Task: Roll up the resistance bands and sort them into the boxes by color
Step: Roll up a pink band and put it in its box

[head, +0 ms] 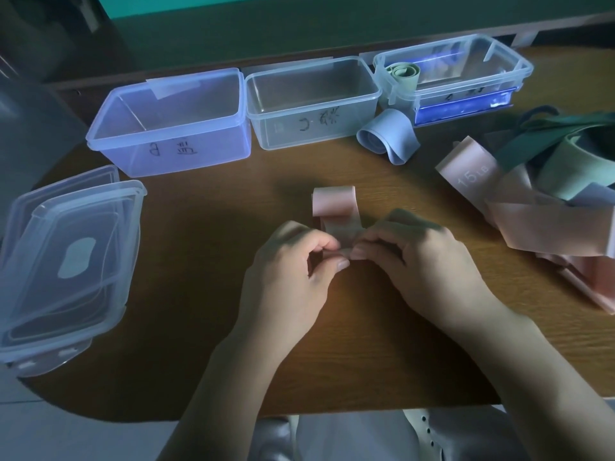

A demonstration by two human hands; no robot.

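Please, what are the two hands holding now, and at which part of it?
Both the left hand and the right hand pinch the near end of a pink band; the rest lies on the table.

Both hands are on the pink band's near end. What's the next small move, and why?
Probably start rolling the pinched end away from the body. The left hand and right hand both pinch the near end of the pink band, which lies unrolled on the table.

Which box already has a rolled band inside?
The right box, farthest right in the row: a green roll sits in it. The other two hold nothing.
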